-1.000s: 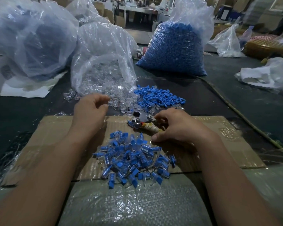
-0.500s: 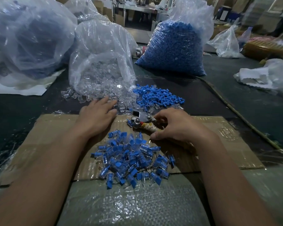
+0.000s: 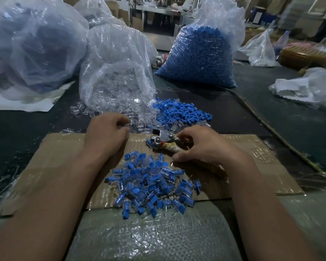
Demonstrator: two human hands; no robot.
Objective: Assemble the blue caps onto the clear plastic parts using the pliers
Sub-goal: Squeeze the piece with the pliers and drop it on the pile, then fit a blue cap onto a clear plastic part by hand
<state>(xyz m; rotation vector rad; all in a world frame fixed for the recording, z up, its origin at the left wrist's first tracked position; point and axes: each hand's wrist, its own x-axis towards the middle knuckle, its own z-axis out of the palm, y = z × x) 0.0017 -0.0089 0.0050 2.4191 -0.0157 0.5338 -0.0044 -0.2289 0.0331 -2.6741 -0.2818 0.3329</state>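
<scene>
My left hand point(image 3: 106, 132) has its fingers curled at the near edge of the loose clear plastic parts point(image 3: 139, 121), and they seem to pinch one clear part. My right hand point(image 3: 198, 147) grips the tape-wrapped handles of the pliers point(image 3: 161, 138), which lie on the cardboard sheet point(image 3: 60, 153) with the metal jaws pointing left. A small blue piece point(image 3: 149, 143) sits at the jaws. Loose blue caps point(image 3: 181, 113) are heaped just beyond the pliers. A pile of assembled blue-and-clear pieces point(image 3: 152, 183) lies between my forearms.
A clear bag of transparent parts point(image 3: 117, 72) lies open behind my left hand. A big bag of blue caps point(image 3: 199, 57) stands at the back centre. More large plastic bags point(image 3: 32, 44) fill the left. Crumpled white plastic point(image 3: 305, 87) lies at the right.
My left hand's fingers, stretched flat over the clear parts half a second ago, have curled in at the pile's edge. My right hand and the pliers have stayed where they were.
</scene>
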